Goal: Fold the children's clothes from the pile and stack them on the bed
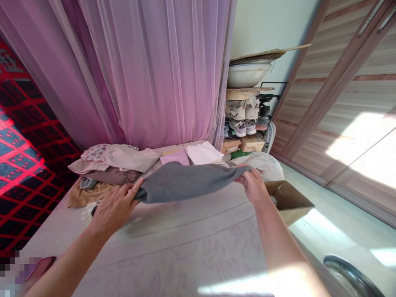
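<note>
A grey piece of cloth [185, 183] is stretched sideways between my two hands, raised over the pale patterned bed surface [192, 251]. My left hand [114, 206] grips its left end, fingers closed on the fabric. At the other end my right hand [252, 185] pinches a narrow, gathered part. What kind of garment it is cannot be made out. Behind the cloth lie a folded pink cloth [175, 157] and a folded white cloth [204, 153]. Left of these sits a pile of clothes [130, 159], with a tan cloth [89, 194] at its near side.
Purple curtains [154, 74] hang along the back. A shoe rack [247, 111] with a white basin [249, 74] on top stands at the back right. On the right are an open cardboard box [297, 202], a plastic bag [266, 165], a metal basin [349, 274] and a wardrobe [334, 90].
</note>
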`<state>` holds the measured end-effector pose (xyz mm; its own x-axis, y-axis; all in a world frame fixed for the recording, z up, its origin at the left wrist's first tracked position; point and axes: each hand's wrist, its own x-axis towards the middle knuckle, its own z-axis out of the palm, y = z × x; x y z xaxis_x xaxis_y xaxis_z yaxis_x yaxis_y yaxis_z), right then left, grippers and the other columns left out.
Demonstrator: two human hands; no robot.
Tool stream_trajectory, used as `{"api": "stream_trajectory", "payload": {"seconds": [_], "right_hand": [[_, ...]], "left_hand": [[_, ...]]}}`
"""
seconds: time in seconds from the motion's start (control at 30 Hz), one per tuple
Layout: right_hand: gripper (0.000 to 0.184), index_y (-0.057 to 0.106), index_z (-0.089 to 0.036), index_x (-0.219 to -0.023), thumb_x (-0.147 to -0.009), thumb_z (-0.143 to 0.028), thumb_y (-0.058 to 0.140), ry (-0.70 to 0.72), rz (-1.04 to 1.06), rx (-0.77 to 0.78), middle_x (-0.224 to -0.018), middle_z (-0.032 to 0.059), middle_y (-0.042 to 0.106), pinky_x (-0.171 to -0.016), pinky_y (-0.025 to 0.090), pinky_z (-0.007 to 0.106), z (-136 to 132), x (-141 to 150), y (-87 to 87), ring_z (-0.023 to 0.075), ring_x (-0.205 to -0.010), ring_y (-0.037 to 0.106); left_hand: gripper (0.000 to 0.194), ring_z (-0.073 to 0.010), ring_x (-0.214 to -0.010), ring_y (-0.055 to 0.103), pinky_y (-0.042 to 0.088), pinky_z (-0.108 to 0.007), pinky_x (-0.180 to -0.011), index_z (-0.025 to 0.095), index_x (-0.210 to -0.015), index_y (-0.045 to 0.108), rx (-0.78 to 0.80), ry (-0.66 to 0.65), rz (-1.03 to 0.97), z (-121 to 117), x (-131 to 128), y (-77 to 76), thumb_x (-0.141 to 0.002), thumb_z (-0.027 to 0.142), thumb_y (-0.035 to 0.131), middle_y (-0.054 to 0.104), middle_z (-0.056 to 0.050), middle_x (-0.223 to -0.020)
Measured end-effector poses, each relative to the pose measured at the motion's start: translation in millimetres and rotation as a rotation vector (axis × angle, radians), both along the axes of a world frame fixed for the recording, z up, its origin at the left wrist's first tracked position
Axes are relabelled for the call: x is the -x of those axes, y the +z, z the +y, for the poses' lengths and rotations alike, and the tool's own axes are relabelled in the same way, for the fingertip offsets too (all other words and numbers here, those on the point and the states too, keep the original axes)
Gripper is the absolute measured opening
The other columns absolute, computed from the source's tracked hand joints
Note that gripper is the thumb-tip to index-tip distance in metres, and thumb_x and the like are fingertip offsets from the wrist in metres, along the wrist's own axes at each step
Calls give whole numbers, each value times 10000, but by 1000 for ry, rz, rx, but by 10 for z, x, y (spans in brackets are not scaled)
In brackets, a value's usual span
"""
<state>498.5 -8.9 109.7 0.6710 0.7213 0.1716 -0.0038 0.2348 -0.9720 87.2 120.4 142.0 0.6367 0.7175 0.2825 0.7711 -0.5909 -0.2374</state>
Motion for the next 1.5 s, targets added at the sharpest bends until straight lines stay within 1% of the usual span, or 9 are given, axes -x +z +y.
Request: {"api": "stream_trajectory", "payload": {"seconds": [0.2, 0.37, 0.47, 0.6, 0.77, 1.0, 1.2, 1.37, 1.5], "right_hand": [[196, 659, -216, -760, -654, -381, 651, 205, -263, 279, -915, 59, 723, -802, 513, 358, -553, 139, -676, 233, -908, 642], [190, 692, -222, -802, -669, -335, 617, 304, -238, 355, -944, 56, 732, -845, 502, 377, -686, 112, -696, 244, -930, 649], [204, 725, -214, -798, -655, -313, 619, 328, -308, 432, -1020, 70, 726, -859, 493, 374, -713, 54, -621, 265, -994, 638], [252, 726, -192, -809, -667, -377, 630, 349, -325, 482, -914, 58, 722, -760, 501, 346, -737, 17, -548, 251, -880, 642], [339, 658, -192, -757, -777, -514, 555, 211, -530, 547, -674, 9, 646, -646, 452, 309, -501, 49, -520, 208, -706, 591], [324, 631, -205, -833, -877, -495, 493, -23, -896, 952, -823, 69, 669, -648, 406, 298, -37, 194, -581, 224, -780, 619], [432, 629, -200, -1153, -803, -455, 627, 141, -794, 1048, -1107, 95, 692, -757, 448, 292, 84, 118, -579, 242, -980, 643], [236, 700, -179, -859, -743, -382, 664, 337, -772, 1116, -956, 90, 726, -672, 451, 276, 103, 51, -417, 238, -864, 660], [180, 667, -199, -837, -661, -237, 660, 444, -740, 952, -829, 20, 699, -652, 448, 248, -18, 48, -269, 198, -798, 639]], "left_hand": [[553, -251, -1069, 651, 499, -387, -867, 379, -1350, 548, -8, -168, 33, -418, 202, -846, -874, 141, 398, 632, -70, -1296], [449, -236, -1278, 535, 396, -449, -1074, 382, -1203, 642, -72, -344, -74, -586, 396, -1141, -873, 181, 414, 614, 13, -1353], [370, -205, -1094, 649, 476, -416, -1014, 345, -1051, 677, 73, -373, -192, -581, 535, -1032, -898, 260, 351, 731, 41, -1114], [419, -183, -631, 665, 539, -308, -623, 324, -979, 674, 438, -103, -239, -490, 579, -628, -913, 373, 263, 706, 37, -696], [427, -206, -802, 689, 493, -273, -717, 275, -934, 684, 586, 44, -137, -140, 324, -264, -885, 521, 339, 746, -3, -870], [490, -259, -1021, 644, 458, -344, -914, 222, -951, 691, 569, 21, 26, 525, 57, -493, -861, 522, 314, 708, -97, -1056], [519, -268, -1015, 639, 462, -346, -895, 200, -959, 661, 765, 32, 117, 675, 10, -574, -820, 561, 316, 707, -106, -1062], [476, -253, -1023, 639, 464, -337, -906, 189, -1001, 629, 920, 62, 119, 620, -14, -437, -757, 534, 408, 702, -92, -1090], [529, -237, -995, 656, 481, -312, -875, 199, -1131, 614, 1087, 107, 177, 529, 17, -289, -660, 419, 513, 712, -60, -1096]]}}
